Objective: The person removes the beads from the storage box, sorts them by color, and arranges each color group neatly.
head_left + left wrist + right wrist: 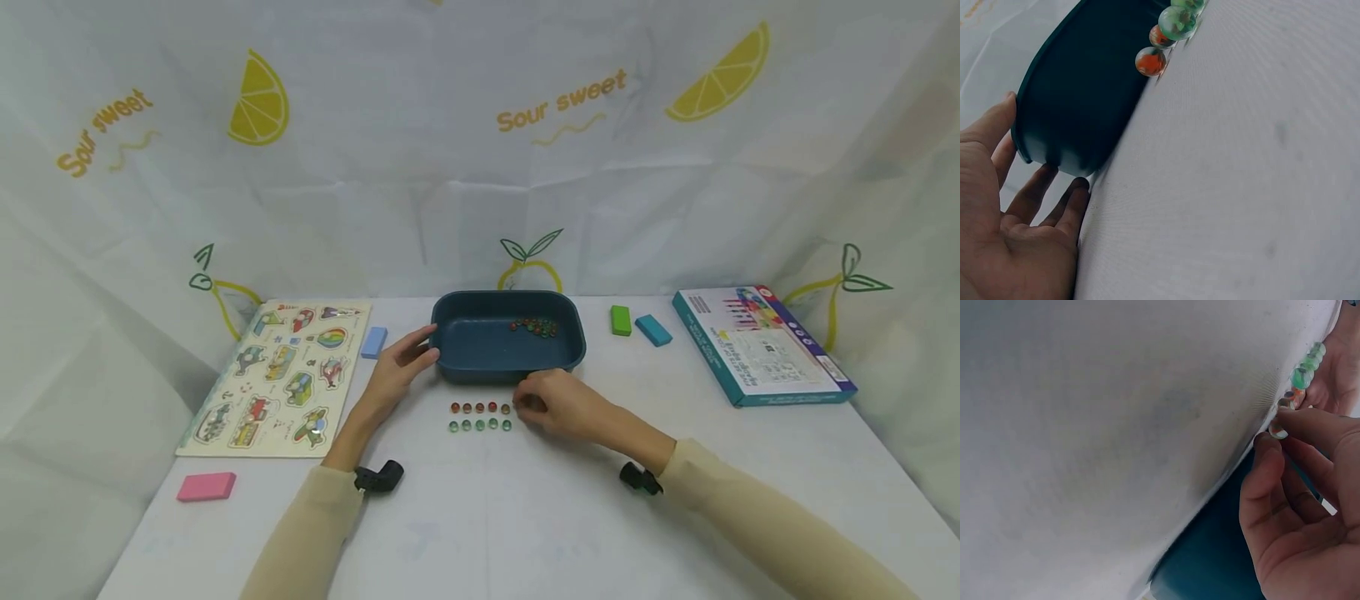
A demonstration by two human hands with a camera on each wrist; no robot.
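A dark blue tray (pixel 472 375) has a small heap of red and green marbles (pixel 542 327) in its right part. In front of it lie two rows, orange-red marbles (pixel 480 408) behind and green marbles (pixel 480 425) nearer me. With fingers spread and fairly straight, my left hand (pixel 397 371) touches the tray's left end; the left wrist view has its fingertips (pixel 1010 103) at the rim and wall. At the right end of the rows, my right hand (pixel 558 404) pinches a marble (pixel 1277 430) between thumb and forefinger, low at the table surface.
Left of the tray lie a picture puzzle board (pixel 288 375), a light blue block (pixel 373 342) and a pink block (pixel 206 487). To the right are a green block (pixel 620 321), a blue block (pixel 653 331) and a flat box (pixel 765 350). A printed cloth (pixel 420 217) hangs behind.
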